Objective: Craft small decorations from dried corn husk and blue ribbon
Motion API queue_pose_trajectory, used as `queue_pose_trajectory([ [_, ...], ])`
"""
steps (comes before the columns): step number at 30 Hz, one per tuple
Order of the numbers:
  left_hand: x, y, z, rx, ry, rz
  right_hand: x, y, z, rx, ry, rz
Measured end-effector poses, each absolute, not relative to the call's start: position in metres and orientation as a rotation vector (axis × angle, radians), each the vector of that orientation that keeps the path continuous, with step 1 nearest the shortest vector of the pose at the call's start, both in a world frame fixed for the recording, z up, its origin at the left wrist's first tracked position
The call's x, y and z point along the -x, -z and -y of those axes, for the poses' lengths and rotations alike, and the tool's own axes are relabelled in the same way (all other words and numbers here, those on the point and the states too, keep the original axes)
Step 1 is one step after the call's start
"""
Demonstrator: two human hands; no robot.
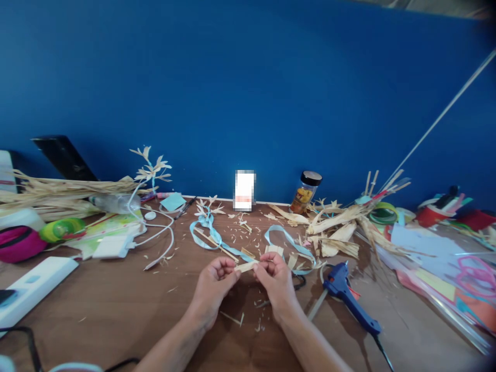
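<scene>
Forearms angle inward; left hand and right hand pinch opposite ends of one pale strip, likely steadying it; a glue gun lies right, presumably for easy reach.

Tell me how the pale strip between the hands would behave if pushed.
Probably light: the pale strip, held by the left hand and right hand, looks small and thin. That thinness suggests it would bend. Its dry, husk-like look hints it might split.
</scene>
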State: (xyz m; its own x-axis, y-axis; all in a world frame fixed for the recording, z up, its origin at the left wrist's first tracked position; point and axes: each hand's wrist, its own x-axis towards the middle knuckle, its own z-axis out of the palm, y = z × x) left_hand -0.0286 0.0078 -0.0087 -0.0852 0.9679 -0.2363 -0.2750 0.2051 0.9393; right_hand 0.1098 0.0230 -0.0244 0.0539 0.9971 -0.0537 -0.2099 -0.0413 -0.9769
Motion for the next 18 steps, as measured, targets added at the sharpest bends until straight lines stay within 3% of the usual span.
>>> queue_pose_trajectory([
  [18, 0.029, 0.005, -0.005, -0.911, -1.190, -1.117, -0.110, 0.013, -0.018, 1.023, -1.505, 1.071],
])
